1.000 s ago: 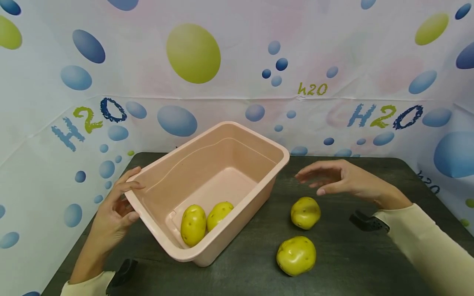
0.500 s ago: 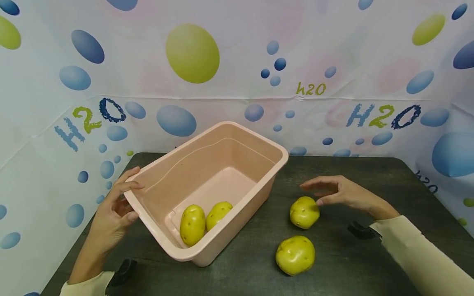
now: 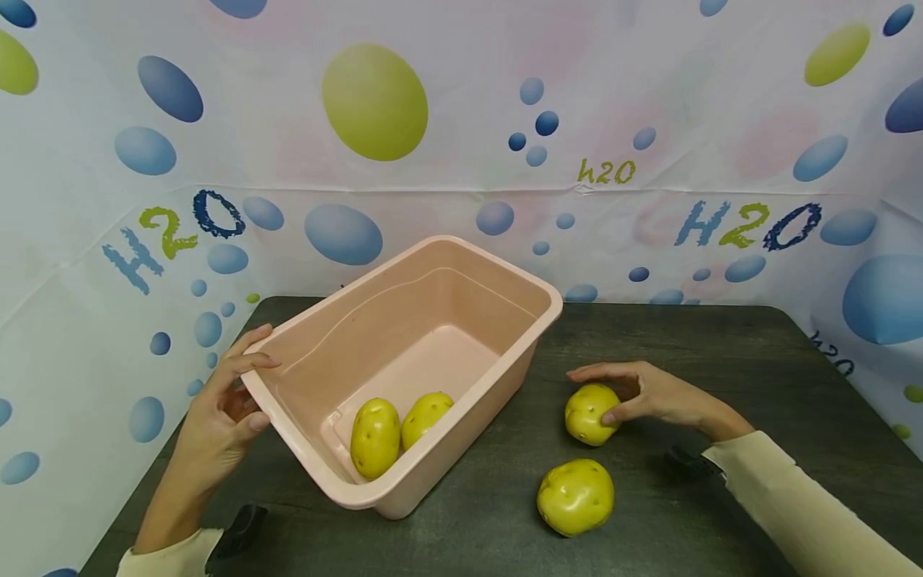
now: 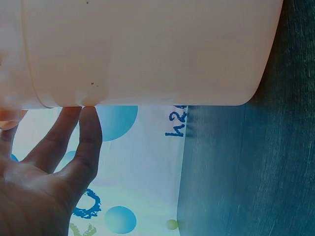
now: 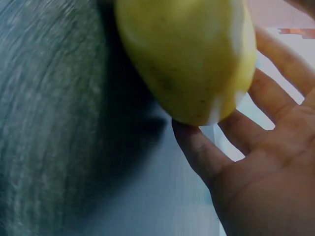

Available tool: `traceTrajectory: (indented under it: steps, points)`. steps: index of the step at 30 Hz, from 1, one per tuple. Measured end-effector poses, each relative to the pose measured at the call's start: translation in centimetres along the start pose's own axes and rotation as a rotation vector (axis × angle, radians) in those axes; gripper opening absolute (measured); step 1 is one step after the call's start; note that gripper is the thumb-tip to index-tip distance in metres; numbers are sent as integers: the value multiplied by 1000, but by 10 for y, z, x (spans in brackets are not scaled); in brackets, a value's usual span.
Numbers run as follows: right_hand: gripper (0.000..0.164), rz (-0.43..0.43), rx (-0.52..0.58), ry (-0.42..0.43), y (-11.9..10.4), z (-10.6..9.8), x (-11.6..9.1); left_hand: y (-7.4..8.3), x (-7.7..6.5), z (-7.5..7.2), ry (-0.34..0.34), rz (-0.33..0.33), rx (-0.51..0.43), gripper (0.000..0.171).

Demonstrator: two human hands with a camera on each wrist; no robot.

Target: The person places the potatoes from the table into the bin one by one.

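My left hand [image 3: 216, 417] holds the near-left rim of a pale pink plastic basin [image 3: 469, 393], fingers over the edge. In the left wrist view, fingertips [image 4: 90, 118] touch the basin wall [image 4: 147, 54]. Inside the basin lie two yellow potatoes, one upright oval potato [image 3: 375, 439] and a rounder potato [image 3: 425, 418] partly hidden by the side wall. To the right, my right hand [image 3: 659, 394] curls over a third potato [image 3: 587, 415] on the table, thumb on its near side. The right wrist view shows that potato [image 5: 189, 59] between thumb and fingers.
Another potato [image 3: 575, 497] lies on the dark wooden table [image 3: 692, 521], nearer me than the one under my right hand. Behind the table hangs a white sheet [image 3: 461, 104] printed with blue and green bubbles.
My right hand has come down and slightly left, from above the farther potato to contact around it. The left hand and the basin stay put.
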State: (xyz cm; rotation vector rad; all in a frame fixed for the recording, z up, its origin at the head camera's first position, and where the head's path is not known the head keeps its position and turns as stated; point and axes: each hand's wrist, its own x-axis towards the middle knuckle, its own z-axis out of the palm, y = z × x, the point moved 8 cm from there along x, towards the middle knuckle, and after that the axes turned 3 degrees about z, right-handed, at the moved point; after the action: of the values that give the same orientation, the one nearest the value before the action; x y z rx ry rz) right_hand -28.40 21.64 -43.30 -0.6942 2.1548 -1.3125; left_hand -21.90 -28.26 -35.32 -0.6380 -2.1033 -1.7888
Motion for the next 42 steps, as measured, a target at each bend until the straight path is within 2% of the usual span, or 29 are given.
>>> traceTrajectory:
  steps: [5,14,30,42]
  points:
    - [62,-13,-15,11,2,2,-1,2,0,1,-19,26,-10,57]
    - [70,3,-50,19,4,8,-10,2,1,1,-17,20,-13,55]
    - [61,-1,-171,111,3,18,-25,0,-2,1,18,-19,27,53]
    - [55,-47,-155,213,-4,10,-33,0,-3,2,2,-6,12,52]
